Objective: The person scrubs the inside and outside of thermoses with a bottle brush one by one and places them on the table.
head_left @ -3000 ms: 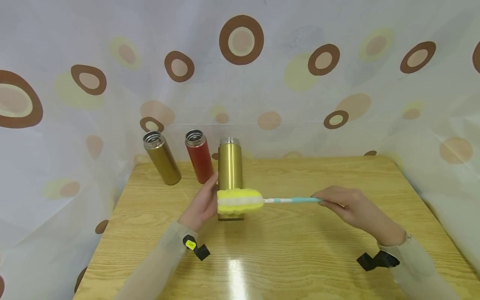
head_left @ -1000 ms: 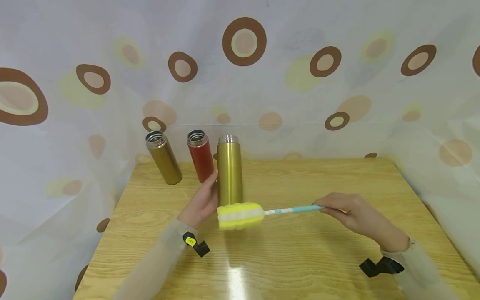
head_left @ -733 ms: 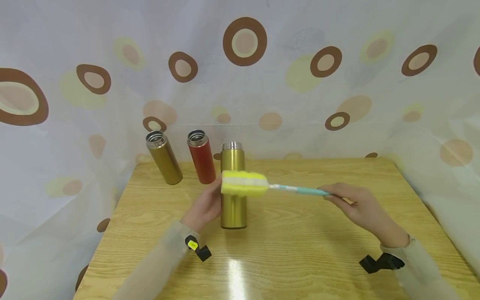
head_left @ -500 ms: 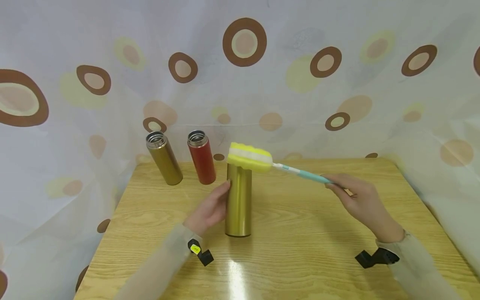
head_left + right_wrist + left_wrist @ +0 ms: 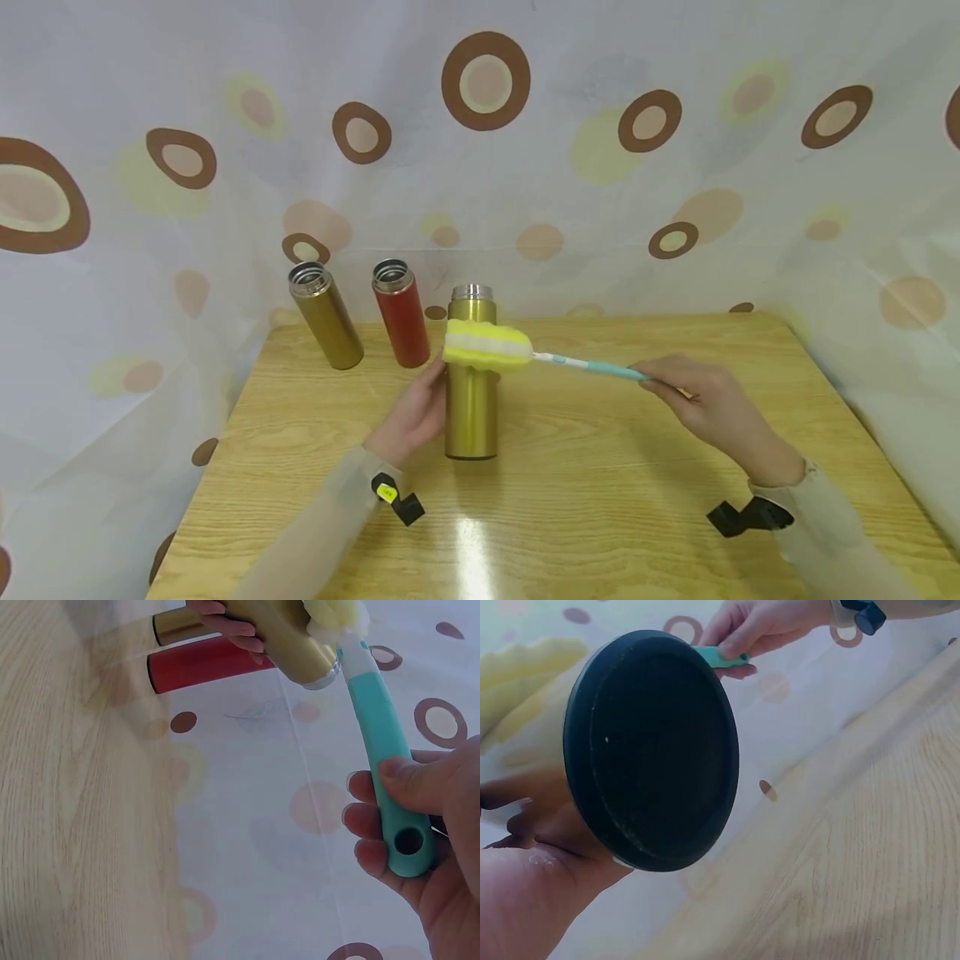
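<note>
My left hand (image 5: 412, 421) grips a gold thermos bottle (image 5: 471, 421) from its left side and holds it up over the table. The bottle's steel mouth has no lid on it, and its dark round base (image 5: 656, 757) faces the left wrist camera. A bottle brush (image 5: 487, 344) with a yellow and white sponge head lies across the front of the bottle's upper body. My right hand (image 5: 697, 404) pinches the end of its teal handle (image 5: 379, 720) between thumb and fingers. Whether the sponge touches the bottle I cannot tell.
Upright at the back left of the wooden table (image 5: 600, 500) stand a second gold bottle (image 5: 327, 325) and a red bottle (image 5: 403, 321), both lidless. A pale curtain with brown ovals (image 5: 486, 81) hangs behind and beside the table.
The brush went from low on the bottle up to its mouth, and has since come down to the upper body. Over the last half second the bottle has shifted slightly left and up.
</note>
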Available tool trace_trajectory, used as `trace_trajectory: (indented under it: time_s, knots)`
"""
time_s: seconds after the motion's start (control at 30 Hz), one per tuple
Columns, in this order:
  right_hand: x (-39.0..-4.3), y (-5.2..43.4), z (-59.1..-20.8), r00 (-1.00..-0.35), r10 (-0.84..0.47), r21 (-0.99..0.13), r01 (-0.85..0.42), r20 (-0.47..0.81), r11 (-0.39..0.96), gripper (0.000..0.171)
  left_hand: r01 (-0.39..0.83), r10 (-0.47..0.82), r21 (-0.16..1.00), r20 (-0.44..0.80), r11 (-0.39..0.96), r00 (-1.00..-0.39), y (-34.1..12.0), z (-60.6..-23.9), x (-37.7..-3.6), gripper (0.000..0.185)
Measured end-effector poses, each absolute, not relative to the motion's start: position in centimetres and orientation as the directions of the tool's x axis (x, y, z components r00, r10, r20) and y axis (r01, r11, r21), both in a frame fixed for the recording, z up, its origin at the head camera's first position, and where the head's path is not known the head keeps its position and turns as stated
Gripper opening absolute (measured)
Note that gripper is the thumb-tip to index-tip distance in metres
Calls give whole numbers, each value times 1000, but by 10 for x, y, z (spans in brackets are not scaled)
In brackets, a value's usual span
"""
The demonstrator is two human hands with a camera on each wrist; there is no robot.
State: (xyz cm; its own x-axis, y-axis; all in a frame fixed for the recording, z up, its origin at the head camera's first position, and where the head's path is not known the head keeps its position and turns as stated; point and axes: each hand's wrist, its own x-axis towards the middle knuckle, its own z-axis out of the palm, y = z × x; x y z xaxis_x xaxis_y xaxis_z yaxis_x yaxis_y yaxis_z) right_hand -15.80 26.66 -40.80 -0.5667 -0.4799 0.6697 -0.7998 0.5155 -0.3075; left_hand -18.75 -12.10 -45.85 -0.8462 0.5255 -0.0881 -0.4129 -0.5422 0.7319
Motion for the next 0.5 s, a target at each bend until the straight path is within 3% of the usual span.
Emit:
trace_trajectory:
  time_s: [0.2,0.33,0.5]
  knots:
    - [-154,270,-409,-547,-557,-315,-829,625,461,17,-395,472,725,-109,-564,-875,-124,-454,-190,36]
    - [-151,273,-409,-537,-596,-334,-842,598,423,29,-390,474,766,-128,-511,-871,-127,-452,-193,44]
    - [-149,275,-412,-493,-640,-327,-870,590,369,18,-381,472,796,-138,-470,-871,-129,-450,-196,55]
